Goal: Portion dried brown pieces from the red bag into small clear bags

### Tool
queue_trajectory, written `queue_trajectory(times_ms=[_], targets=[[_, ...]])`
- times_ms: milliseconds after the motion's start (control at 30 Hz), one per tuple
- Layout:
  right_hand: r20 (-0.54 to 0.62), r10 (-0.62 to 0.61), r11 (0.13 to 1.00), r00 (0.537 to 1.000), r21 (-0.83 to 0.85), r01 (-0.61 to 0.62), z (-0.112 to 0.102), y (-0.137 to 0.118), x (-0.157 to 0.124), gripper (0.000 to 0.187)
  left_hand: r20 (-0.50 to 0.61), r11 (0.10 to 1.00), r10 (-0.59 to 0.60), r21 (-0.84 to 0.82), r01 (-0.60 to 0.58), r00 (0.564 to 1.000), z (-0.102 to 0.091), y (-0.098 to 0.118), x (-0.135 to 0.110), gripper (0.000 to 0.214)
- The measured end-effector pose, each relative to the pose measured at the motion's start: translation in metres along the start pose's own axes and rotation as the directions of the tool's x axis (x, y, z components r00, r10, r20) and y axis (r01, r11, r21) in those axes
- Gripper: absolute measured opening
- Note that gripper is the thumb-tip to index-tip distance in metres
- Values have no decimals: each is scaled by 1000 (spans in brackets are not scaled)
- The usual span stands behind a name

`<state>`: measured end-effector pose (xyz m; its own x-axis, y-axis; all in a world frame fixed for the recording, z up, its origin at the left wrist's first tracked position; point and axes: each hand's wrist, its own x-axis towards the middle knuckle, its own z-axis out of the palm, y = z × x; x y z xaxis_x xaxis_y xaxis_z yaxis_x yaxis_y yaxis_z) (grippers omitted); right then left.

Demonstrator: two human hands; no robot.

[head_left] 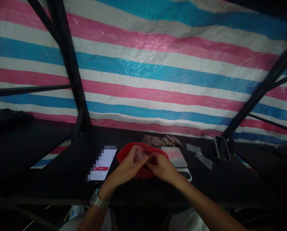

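Note:
My left hand (pixel 129 165) and my right hand (pixel 161 166) meet over a red bowl (pixel 124 153) on the dark table. Both pinch a small clear plastic bag (pixel 140 155) between their fingertips; its contents are too small to make out. A metal watch (pixel 99 200) is on my left wrist. A small digital scale (pixel 174 157) with a shiny plate sits just right of my right hand.
A lit phone (pixel 102 165) lies left of the bowl. Several filled little bags (pixel 161 140) lie behind the bowl. Empty clear bags (pixel 201 155) and a dark phone (pixel 222 147) lie to the right. Black frame bars (pixel 68 64) and a striped tarp (pixel 158 64) stand behind.

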<state>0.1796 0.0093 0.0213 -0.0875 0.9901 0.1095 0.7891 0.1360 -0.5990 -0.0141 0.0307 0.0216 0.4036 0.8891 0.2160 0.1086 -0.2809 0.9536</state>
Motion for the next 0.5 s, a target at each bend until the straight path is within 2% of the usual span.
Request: queue_trajectory(times_ms=[100, 200, 333, 400, 500], targets=[[-22, 13, 995, 1000, 101, -11, -6, 2, 1, 12, -136, 997, 15, 81, -4, 991, -2, -17, 10, 29], [-41, -38, 980, 998, 192, 46, -14, 2, 4, 15, -134, 996, 6, 94, 7, 991, -2, -26, 14, 36], [-50, -98, 954, 994, 278, 108, -23, -3, 8, 24, -118, 995, -14, 95, 26, 993, 4, -27, 11, 38], [-28, -132, 958, 991, 253, 135, -26, -6, 10, 24, -100, 995, -5, 97, 15, 995, 8, -26, 11, 30], [31, -222, 971, 975, 104, 218, -32, -10, 12, 21, -68, 995, 24, 98, -17, 997, 13, -26, 12, 24]])
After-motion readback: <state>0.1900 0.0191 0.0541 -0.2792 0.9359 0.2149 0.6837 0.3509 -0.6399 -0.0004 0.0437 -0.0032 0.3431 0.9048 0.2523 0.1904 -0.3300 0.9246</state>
